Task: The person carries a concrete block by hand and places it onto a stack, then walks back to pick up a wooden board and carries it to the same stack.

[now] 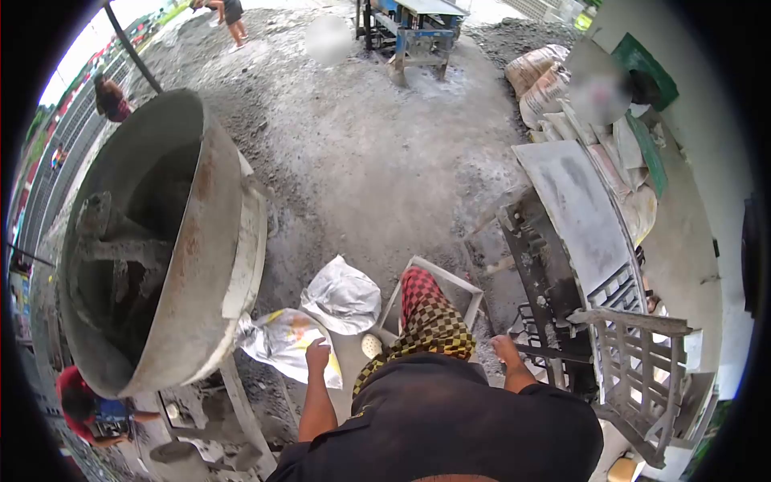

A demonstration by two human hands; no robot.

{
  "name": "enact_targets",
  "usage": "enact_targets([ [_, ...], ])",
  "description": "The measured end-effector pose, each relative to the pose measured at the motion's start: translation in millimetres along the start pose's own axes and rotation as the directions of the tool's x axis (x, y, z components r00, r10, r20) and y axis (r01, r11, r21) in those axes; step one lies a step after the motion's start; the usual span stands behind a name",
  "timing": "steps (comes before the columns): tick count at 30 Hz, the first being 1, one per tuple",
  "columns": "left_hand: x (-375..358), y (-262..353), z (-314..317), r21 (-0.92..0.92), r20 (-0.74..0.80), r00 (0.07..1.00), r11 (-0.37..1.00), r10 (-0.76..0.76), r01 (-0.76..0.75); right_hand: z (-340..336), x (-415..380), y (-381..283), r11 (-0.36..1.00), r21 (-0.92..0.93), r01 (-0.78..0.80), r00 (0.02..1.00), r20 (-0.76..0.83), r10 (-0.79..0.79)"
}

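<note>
My left hand (pixel 318 354) hangs at my left side with its fingers curled in, and I see nothing held in it. Below it in the view lies a white plastic sack with coloured print (pixel 281 341). A second, silvery white sack (pixel 342 296) lies just ahead of that one. On the other side, my right hand (pixel 504 349) is loosely closed near a dark metal bar (pixel 552 353), apparently with nothing in it. One checkered trouser leg (pixel 424 309) reaches forward over a pale rectangular frame (pixel 459 283) on the ground.
A large drum mixer (pixel 189 241) stands at left, with a person in red (pixel 76 402) beyond it. A grey sheet-topped metal stand (pixel 574 205) and a slatted rack (pixel 642 365) are at right. Filled sacks (pixel 540 80) and a blue machine (pixel 422 36) stand farther off.
</note>
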State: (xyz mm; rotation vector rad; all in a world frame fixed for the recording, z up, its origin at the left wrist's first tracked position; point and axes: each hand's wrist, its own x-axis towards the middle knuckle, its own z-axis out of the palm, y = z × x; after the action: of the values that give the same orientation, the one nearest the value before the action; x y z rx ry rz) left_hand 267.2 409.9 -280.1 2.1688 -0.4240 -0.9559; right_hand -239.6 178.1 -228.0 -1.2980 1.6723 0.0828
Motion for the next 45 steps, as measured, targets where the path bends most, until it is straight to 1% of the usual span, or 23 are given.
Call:
enact_targets([
  [1, 19, 12, -2, 0.015, 0.008, 1.000, 1.000, 0.011, -0.011, 4, 6, -12, 1.000, 0.018, -0.006, 1.000, -0.004, 0.006],
  [4, 67, 66, -8, 0.045, -0.014, 0.989, 0.989, 0.145, -0.144, 14, 42, -61, 0.972, -0.220, -0.086, 0.993, 0.059, 0.101],
  [8, 107, 168, 4, -0.376, 0.169, 0.982, 0.915, -0.089, 0.148, 11, 117, -130, 0.996, -0.063, -0.070, 0.997, 0.033, 0.072],
  [13, 207, 315, 41, -0.368, 0.171, 0.983, 0.930, 0.067, 0.001, -27, 244, -257, 0.994, -0.008, -0.111, 0.993, 0.039, 0.111],
  [15, 265, 368, 64, -0.292, 0.169, 0.979, 0.955, 0.110, -0.057, -58, 301, -313, 0.995, -0.005, -0.095, 0.994, 0.047, 0.095],
  [17, 326, 399, 82, -0.195, 0.184, 0.975, 0.977, 0.124, -0.087, -66, 376, -337, 0.955, -0.103, 0.279, 0.959, -0.013, -0.282],
  [18, 342, 420, 84, 0.074, 0.151, 0.970, 0.977, 0.189, -0.201, -87, 374, -374, 0.948, -0.042, 0.316, 0.947, -0.049, -0.318],
  [19, 354, 436, 88, 0.329, 0.153, 0.951, 0.893, 0.269, -0.306, -95, 406, -392, 0.945, 0.042, 0.323, 0.946, -0.047, -0.321],
  [20, 370, 436, 94, 0.334, 0.180, 0.951, 0.893, 0.253, -0.301, -130, 367, -449, 0.959, 0.129, 0.254, 0.967, -0.073, -0.246],
  [22, 422, 416, 107, 0.336, 0.123, 0.955, 0.895, 0.269, -0.295, -146, 412, -469, 0.922, 0.202, 0.332, 0.939, -0.162, -0.303],
  [24, 479, 370, 119, 0.448, 0.249, 0.942, 0.836, 0.224, -0.317, -166, 417, -502, 0.917, 0.315, 0.244, 0.968, -0.138, -0.210],
  [25, 485, 384, 124, 0.674, 0.557, 0.801, 0.444, 0.219, -0.590, -180, 419, -519, 0.896, 0.413, 0.164, 0.986, -0.093, -0.137],
  [26, 487, 396, 129, 0.624, 0.781, 0.623, -0.045, 0.044, -0.780, -190, 421, -528, 0.896, 0.417, 0.154, 0.987, -0.105, -0.121],
  [28, 501, 411, 155, 0.520, 0.827, 0.527, -0.088, -0.197, -0.849, -203, 427, -536, 0.803, 0.577, 0.146, 0.989, -0.068, -0.131],
  [29, 510, 421, 171, 0.504, 0.837, 0.511, -0.089, -0.196, -0.859, -211, 435, -537, 0.805, 0.576, 0.142, 0.990, -0.080, -0.117],
  [31, 518, 458, 201, 0.726, 0.581, 0.810, 0.502, -0.082, -0.470, -229, 457, -543, 0.535, 0.839, 0.099, 0.994, -0.057, -0.096],
  [32, 528, 480, 217, 0.621, 0.654, 0.757, 0.567, 0.005, -0.541, -245, 471, -548, 0.538, 0.837, 0.103, 0.994, -0.066, -0.087],
  [34, 598, 494, 274, 0.537, 0.708, 0.702, 0.587, 0.076, -0.605, -282, 500, -567, 0.350, 0.934, 0.078, 0.997, -0.074, -0.024],
  [35, 631, 502, 297, 0.457, 0.747, 0.649, 0.598, 0.144, -0.658, -299, 521, -575, 0.352, 0.932, 0.083, 0.997, -0.079, -0.024],
  [38, 688, 598, 356, 0.577, 0.724, 0.686, 0.477, 0.077, -0.663, -347, 591, -571, 0.417, 0.881, 0.223, 0.948, -0.296, 0.119],
  [40, 753, 668, 387, 0.340, 0.921, 0.348, 0.076, 0.177, -0.937, -365, 645, -537, 0.446, 0.879, 0.168, 0.935, -0.286, 0.211],
  [43, 861, 740, 446, 0.412, 0.885, 0.438, 0.173, 0.158, -0.895, -380, 661, -522, 0.512, 0.847, -0.147, 0.863, -0.143, 0.484],
  [45, 896, 816, 477, 0.477, 0.701, 0.649, 0.482, 0.297, -0.735, -389, 665, -528, 0.529, 0.837, -0.137, 0.851, -0.174, 0.496],
])
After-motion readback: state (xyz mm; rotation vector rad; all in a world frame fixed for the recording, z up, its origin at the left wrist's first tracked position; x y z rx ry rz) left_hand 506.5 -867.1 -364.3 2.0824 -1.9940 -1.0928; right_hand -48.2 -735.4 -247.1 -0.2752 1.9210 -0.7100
